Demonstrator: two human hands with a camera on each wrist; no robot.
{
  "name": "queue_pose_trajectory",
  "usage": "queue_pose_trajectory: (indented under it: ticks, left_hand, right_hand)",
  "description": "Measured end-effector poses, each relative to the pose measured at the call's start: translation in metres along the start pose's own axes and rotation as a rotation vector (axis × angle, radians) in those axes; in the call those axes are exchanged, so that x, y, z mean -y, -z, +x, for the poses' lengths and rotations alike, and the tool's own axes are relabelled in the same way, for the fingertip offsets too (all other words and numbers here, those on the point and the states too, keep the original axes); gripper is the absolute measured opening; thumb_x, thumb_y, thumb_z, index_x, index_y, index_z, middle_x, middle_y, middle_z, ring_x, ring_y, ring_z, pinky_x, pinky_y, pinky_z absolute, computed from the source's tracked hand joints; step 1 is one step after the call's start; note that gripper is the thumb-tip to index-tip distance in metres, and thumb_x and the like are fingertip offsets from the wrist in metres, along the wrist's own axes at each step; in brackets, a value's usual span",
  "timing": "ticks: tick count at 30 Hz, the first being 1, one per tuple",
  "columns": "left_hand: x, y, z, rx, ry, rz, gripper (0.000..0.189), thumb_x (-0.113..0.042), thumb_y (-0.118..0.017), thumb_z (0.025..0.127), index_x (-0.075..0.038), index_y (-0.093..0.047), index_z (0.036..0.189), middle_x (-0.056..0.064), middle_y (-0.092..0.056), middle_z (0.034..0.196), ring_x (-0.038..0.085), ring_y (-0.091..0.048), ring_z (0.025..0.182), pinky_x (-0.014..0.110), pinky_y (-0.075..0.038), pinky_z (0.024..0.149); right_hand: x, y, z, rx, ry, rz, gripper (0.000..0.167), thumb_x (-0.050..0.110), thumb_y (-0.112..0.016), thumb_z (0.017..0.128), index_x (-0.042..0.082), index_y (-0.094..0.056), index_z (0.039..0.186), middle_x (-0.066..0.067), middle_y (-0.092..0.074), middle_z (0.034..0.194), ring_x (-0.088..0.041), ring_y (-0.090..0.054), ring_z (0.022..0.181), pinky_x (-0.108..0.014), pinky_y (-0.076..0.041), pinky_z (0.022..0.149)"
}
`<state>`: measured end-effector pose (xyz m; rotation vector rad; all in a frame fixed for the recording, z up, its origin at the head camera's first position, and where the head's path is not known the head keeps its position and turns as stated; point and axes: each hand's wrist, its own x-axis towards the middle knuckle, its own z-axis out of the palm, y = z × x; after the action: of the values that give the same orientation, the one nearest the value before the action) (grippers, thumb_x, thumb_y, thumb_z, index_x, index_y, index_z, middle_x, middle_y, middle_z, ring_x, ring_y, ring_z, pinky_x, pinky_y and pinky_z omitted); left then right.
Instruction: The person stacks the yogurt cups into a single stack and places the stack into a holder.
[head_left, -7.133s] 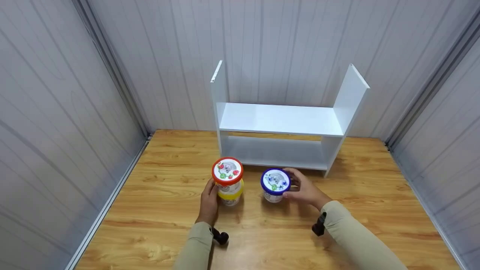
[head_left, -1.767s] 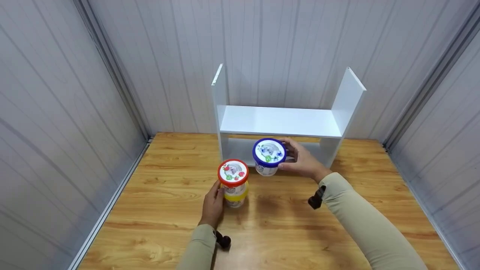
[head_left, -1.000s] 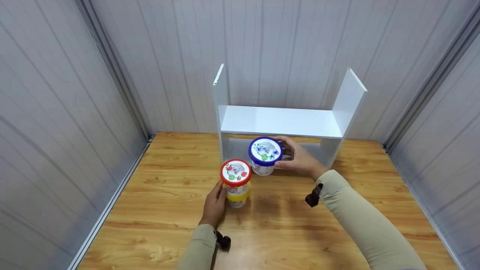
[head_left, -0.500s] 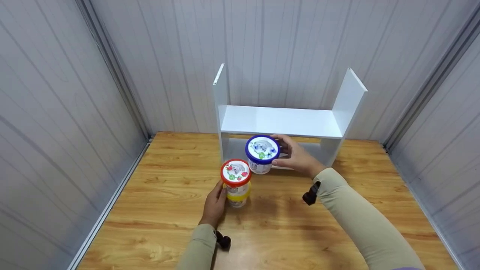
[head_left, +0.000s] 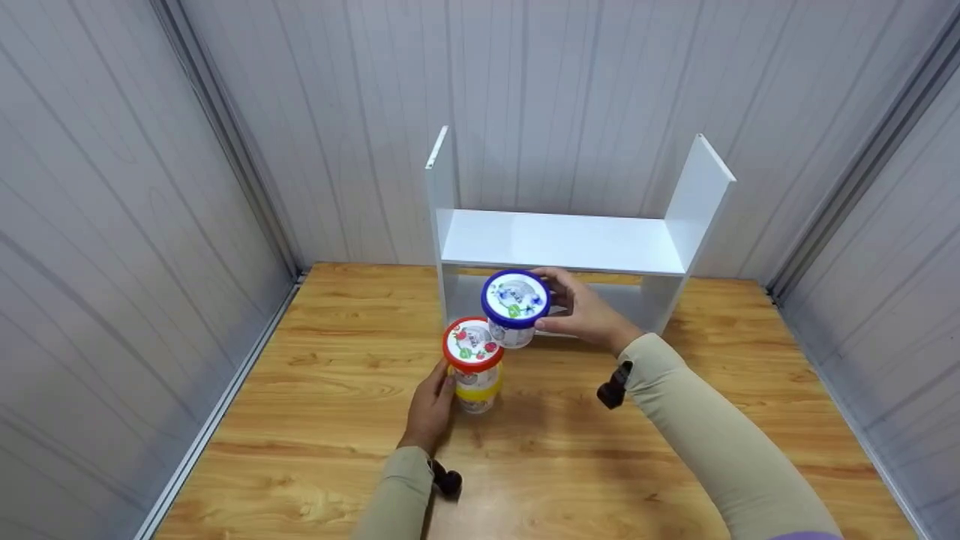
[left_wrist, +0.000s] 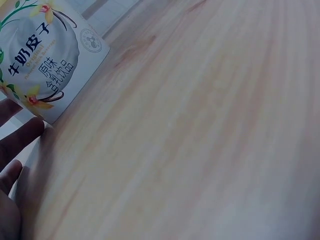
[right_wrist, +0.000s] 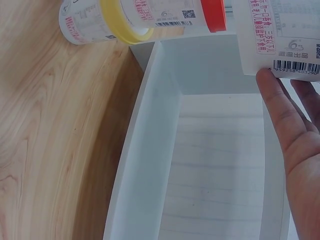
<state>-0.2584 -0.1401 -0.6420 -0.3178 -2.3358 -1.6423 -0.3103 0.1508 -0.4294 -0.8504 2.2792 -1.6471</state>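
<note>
Two lidded paper cups stand stacked on the wooden table: a yellow-lidded milk drink cup [head_left: 478,392] below, a red-lidded cup [head_left: 469,346] with berry pictures on top. My left hand [head_left: 429,406] grips the lower cup from its left side; in the left wrist view, fingers [left_wrist: 25,135] lie against its printed wall. Raised off the table, a blue-lidded cup [head_left: 515,298] is held upright by my right hand [head_left: 589,315], thumb in front and fingers behind. Its lid overlaps the red lid's back right edge in the head view. The right wrist view shows it higher than the stack.
A white two-level shelf [head_left: 562,240] with tall side panels stands right behind the cups, near the back wall [head_left: 570,90]. Wooden tabletop [head_left: 337,375] spreads around, bounded by panelled walls on the left and right.
My right hand has lifted the blue-lidded cup off the table and carried it left, to the red lid's back right edge. My left hand and the stack have shifted slightly right.
</note>
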Motion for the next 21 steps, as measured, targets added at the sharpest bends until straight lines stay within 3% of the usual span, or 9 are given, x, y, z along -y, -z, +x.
queue_pose_trajectory:
  ticks: [6, 21]
  left_hand:
    - [-0.001, 0.0, 0.0, 0.012, -0.028, 0.001, 0.051, -0.028, -0.047, 0.108, -0.009, -0.042, 0.155, 0.016, -0.051, 0.149, 0.036, -0.046, 0.139, 0.054, -0.034, 0.115]
    - [-0.001, 0.002, 0.0, 0.03, 0.001, -0.022, 0.049, -0.027, -0.048, 0.108, -0.016, -0.043, 0.155, 0.01, -0.056, 0.146, 0.03, -0.05, 0.136, 0.051, -0.035, 0.116]
  right_hand:
    - [0.001, -0.003, 0.002, 0.011, 0.013, -0.008, 0.078, 0.022, -0.085, 0.083, 0.02, -0.042, 0.149, -0.007, -0.054, 0.142, -0.028, -0.053, 0.129, -0.049, -0.046, 0.107]
    - [0.004, -0.013, 0.008, 0.028, -0.009, -0.022, 0.08, 0.025, -0.085, 0.083, 0.023, -0.041, 0.149, -0.006, -0.052, 0.143, -0.029, -0.049, 0.133, -0.052, -0.043, 0.109]
